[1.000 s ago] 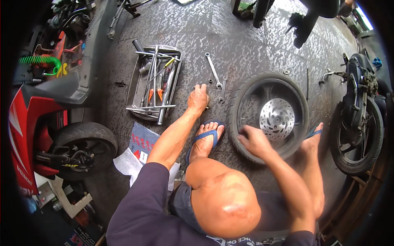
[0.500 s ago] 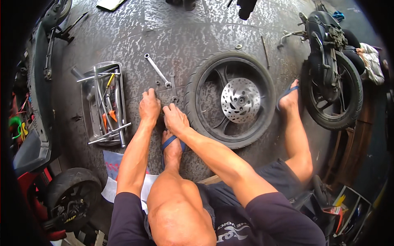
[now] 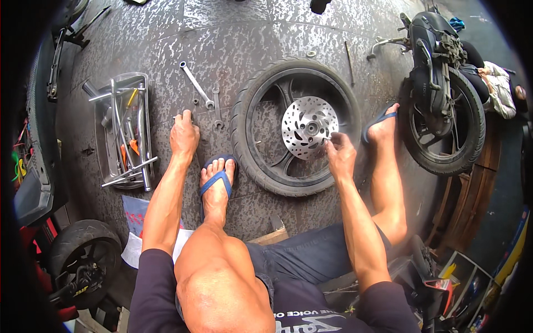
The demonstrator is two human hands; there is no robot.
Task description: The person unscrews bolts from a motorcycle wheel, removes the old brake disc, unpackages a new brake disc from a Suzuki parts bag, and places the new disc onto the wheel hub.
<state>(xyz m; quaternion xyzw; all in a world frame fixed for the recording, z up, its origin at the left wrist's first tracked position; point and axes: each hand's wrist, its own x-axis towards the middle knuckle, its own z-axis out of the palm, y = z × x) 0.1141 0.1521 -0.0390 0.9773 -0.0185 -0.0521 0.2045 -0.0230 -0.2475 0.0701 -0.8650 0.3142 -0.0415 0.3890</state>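
Observation:
A motorcycle wheel (image 3: 242, 150) with a black tire lies flat on the floor, its drilled silver brake disc (image 3: 297, 145) facing up. My right hand (image 3: 340, 154) is over the disc's right edge, fingers pinched together; whatever they may hold is too small to name. My left hand (image 3: 184, 136) is closed low over the floor, left of the wheel, and its fingers hide anything in them. Beyond it lie a combination wrench (image 3: 195, 83), a smaller dull wrench (image 3: 217, 109) and a small nut (image 3: 196, 101).
A tray (image 3: 100, 150) of metal bars and tools stands at left. A motorcycle rear section (image 3: 436, 94) with its wheel is at right, a person's hand (image 3: 482, 72) beside it. A thin rod (image 3: 350, 64) and a ring (image 3: 311, 54) lie beyond the wheel. Another tire (image 3: 83, 236) is at lower left.
My right hand has moved from beside my left hand, near the wrenches, rightward onto the brake disc. My left hand stays closed near the floor. The view has shifted slightly.

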